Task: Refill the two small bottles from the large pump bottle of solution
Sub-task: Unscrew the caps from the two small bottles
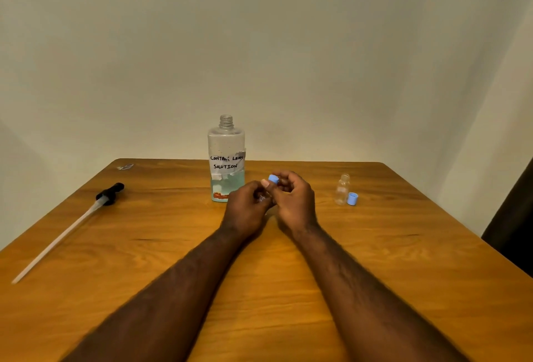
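Hands (245, 207) (295, 203) mid-table, pinching blue cap (273, 179) — small bottle (262, 197)

Surface (288, 289): wood, visible grain, satin sheen. Large bottle (226, 142): clear glossy plastic, matt paper label (227, 163). Small bottle (342, 190): clear, glossy. Caps (352, 199): smooth blue plastic. Pump (109, 192): black plastic head, translucent tube. Wall (259, 44): matt.

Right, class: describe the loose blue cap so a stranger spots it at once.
On the right of the wooden table stands a small clear bottle, uncapped. The blue cap lies beside its base; the other blue cap is held between the fingers.
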